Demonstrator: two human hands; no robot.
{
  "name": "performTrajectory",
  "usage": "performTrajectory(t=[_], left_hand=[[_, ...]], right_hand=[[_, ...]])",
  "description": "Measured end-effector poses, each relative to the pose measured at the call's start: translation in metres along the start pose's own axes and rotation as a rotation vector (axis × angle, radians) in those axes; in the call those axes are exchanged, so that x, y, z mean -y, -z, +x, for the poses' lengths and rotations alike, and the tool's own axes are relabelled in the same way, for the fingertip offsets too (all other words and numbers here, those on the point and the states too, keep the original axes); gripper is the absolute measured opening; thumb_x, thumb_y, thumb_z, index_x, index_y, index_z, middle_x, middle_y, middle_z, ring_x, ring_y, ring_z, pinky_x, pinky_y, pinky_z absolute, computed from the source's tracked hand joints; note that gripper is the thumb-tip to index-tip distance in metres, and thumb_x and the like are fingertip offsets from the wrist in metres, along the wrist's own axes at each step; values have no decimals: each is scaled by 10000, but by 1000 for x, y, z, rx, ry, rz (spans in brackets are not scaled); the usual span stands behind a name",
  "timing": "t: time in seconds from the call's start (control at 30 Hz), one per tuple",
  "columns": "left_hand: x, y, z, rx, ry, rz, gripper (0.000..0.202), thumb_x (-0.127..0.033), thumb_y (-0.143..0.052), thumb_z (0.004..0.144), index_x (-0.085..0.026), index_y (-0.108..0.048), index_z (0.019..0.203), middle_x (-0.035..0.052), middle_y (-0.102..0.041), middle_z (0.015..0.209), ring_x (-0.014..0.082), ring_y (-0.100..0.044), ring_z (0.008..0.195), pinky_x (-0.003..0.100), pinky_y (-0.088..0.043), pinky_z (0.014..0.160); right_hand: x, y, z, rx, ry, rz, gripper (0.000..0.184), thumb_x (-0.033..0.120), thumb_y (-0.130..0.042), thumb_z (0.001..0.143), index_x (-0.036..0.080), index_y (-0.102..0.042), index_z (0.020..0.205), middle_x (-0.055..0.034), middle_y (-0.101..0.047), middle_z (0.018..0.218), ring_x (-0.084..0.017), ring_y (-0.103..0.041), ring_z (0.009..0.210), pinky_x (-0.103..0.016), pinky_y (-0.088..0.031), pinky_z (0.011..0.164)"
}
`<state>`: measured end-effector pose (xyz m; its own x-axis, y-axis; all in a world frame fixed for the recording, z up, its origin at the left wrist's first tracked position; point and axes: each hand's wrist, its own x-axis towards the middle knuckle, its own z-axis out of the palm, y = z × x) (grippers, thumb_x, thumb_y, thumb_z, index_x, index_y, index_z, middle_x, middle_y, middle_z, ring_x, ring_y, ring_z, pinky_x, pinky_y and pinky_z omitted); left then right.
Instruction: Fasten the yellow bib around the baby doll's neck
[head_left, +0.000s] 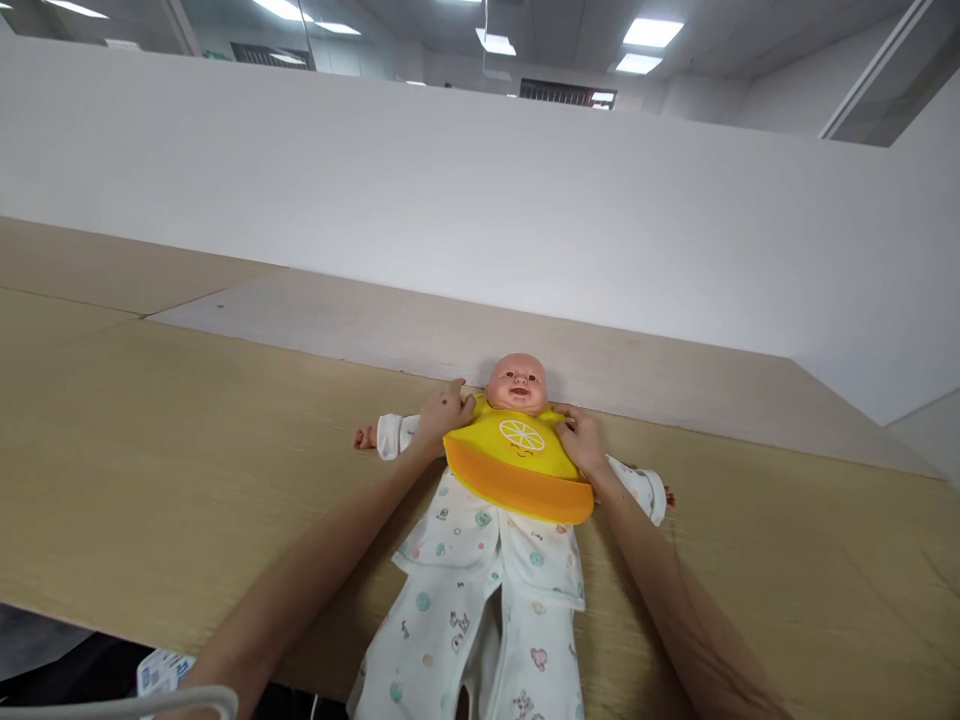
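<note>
A baby doll (518,382) in white printed pyjamas (457,600) lies face up on the table, head away from me, arms spread out. Over its chest is a yellow bib (491,440) with a white citrus slice print and an orange catch pocket (517,485) along the bottom. My left hand (446,412) is closed at the bib's upper left edge by the doll's neck, index finger pointing forward. On the other side, my right hand (582,438) has its fingers closed on the bib's upper right edge. The bib's fastening is hidden behind the neck.
The wood-toned table (225,440) stretches to both sides, with a paler strip (637,370) along its back. A white partition wall (450,200) rises behind it. Below the near left edge are a printed packet (163,668) and a pale curved tube (150,705).
</note>
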<state>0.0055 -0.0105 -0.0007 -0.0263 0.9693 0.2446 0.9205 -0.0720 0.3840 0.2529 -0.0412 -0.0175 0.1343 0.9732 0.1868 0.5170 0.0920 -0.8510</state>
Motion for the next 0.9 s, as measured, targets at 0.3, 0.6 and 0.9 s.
performTrajectory(t=[0.3, 0.6, 0.9], left_hand=[[40, 26, -42, -182, -383, 239, 305, -302, -377, 917, -169, -639, 837, 86, -691, 845, 233, -623, 821, 350, -404, 744], [58, 25, -33, -212, -502, 299, 368, -312, -381, 905, -173, -638, 680, 67, -663, 661, 192, -601, 658, 319, -357, 624], [58, 25, -33, -186, -396, 267, 343, -317, -383, 884, -175, -634, 699, 93, -680, 691, 216, -611, 674, 337, -387, 666]], right_hand=[[6, 42, -50, 16, 136, -303, 483, 438, -340, 921, 124, -433, 1276, -118, -612, 1107, -191, -591, 963, -334, -448, 867], [-24, 67, -65, -200, 504, -1054, 300, 294, -408, 906, 145, -577, 708, -43, -601, 671, -137, -546, 656, -275, -305, 622], [-24, 72, -54, -161, 585, -985, 260, 231, -424, 887, 140, -564, 688, -56, -576, 655, -154, -521, 650, -296, -318, 633]])
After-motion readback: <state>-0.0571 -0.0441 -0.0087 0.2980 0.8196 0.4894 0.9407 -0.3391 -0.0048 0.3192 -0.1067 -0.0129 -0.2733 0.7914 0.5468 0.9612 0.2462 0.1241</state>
